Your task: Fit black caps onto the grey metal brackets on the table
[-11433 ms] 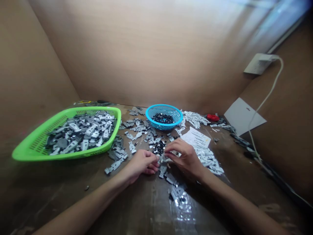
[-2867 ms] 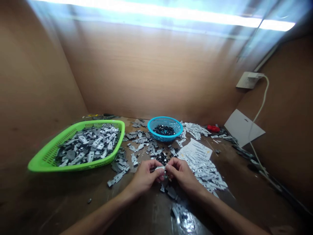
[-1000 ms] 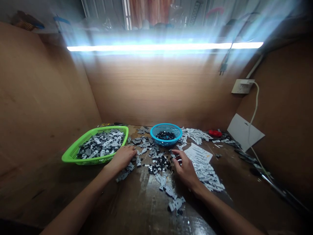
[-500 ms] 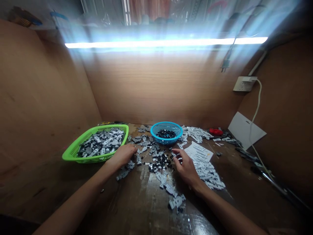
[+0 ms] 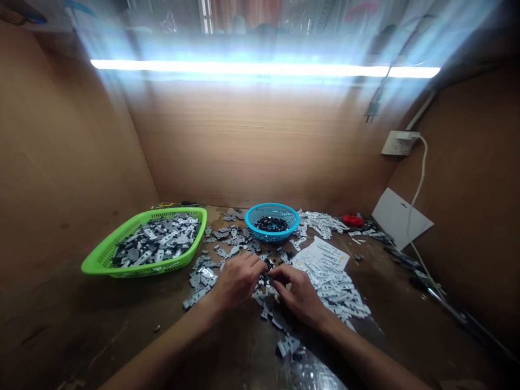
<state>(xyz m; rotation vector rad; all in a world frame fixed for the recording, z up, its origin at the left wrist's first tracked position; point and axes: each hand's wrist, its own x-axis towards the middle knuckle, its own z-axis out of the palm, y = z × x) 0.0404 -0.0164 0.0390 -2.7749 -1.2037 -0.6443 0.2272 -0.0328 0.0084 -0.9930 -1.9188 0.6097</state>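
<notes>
Across the bench (image 5: pixel 101 330), grey brackets (image 5: pixel 202 280) lie every which way under curled hands (image 5: pixel 236 281), grip hidden.

Lots of small flat gray pieces (image 5: pixel 279 319) lie in a messy heap low in the middle, with tiny black bits (image 5: pixel 268 264) on top.

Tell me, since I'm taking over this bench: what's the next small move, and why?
Probably pick one piece from the small black pile with the right hand: its fingers reach that pile, and the left hand sits just beside them.
</notes>
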